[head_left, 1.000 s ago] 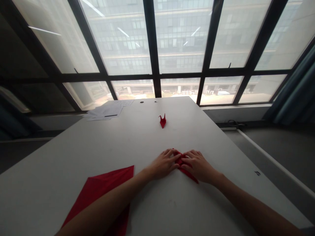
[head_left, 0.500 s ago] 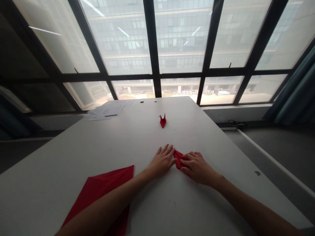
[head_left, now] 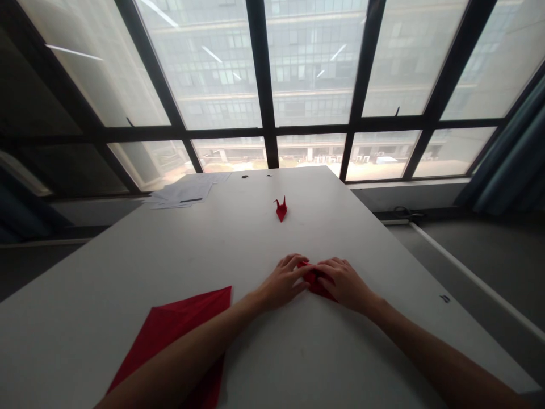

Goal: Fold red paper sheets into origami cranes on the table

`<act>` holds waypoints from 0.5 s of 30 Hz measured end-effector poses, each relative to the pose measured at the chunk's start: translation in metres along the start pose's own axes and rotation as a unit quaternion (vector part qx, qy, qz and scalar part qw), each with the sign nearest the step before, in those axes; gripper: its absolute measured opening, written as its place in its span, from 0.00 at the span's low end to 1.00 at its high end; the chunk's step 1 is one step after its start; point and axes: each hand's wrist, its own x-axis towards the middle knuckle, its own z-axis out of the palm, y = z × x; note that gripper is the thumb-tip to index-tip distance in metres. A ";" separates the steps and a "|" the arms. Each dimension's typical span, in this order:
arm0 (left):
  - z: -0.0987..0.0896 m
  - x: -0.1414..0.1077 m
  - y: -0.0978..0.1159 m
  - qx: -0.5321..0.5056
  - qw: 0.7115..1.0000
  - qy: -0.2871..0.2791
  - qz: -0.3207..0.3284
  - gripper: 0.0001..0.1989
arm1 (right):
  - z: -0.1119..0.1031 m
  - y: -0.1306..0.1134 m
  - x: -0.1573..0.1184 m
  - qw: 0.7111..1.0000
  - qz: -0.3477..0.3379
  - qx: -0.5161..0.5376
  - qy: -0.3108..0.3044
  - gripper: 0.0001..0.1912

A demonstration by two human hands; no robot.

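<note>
A small folded red paper [head_left: 320,287] lies on the white table between my two hands. My left hand [head_left: 286,280] grips its left end, with the fingers bent over the tip. From the right, my right hand [head_left: 344,282] holds the same paper, its fingers curled over the upper edge and covering part of it. The two hands nearly touch at the fingertips. A larger red sheet [head_left: 170,329] lies partly under my left forearm. Farther back stands a red paper crane [head_left: 281,209].
White papers [head_left: 183,191] with a dark pen [head_left: 191,200] on them lie at the far left of the table [head_left: 238,227]. Windows rise behind the table. A small dark mark [head_left: 444,299] is near the right edge.
My left hand has shifted slightly right, its fingers now bent onto the small paper instead of spread flat beside it. My right hand has moved up a little, and the paper has turned slightly.
</note>
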 end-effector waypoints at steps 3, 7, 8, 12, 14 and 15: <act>-0.002 0.001 0.003 -0.014 1.000 -0.001 -0.003 0.21 | 0.004 0.009 0.003 0.999 0.034 -0.004 0.035 0.10; -0.006 0.001 0.005 -0.037 0.999 0.020 -0.006 0.13 | 0.009 0.019 0.008 0.994 0.086 -0.007 0.074 0.08; -0.007 0.001 0.005 -0.040 0.999 0.024 -0.007 0.12 | 0.010 0.021 0.009 0.992 0.097 -0.009 0.079 0.08; -0.009 0.003 0.005 -0.044 0.999 0.016 -0.020 0.14 | 0.013 0.029 0.011 0.986 0.139 -0.013 0.093 0.07; -0.007 0.004 0.002 -0.054 0.998 0.005 -0.034 0.15 | 0.014 0.030 0.010 0.985 0.145 -0.017 0.094 0.07; -0.006 0.005 0.001 -0.063 0.997 0.003 -0.041 0.16 | 0.013 0.030 0.010 0.985 0.141 -0.021 0.094 0.08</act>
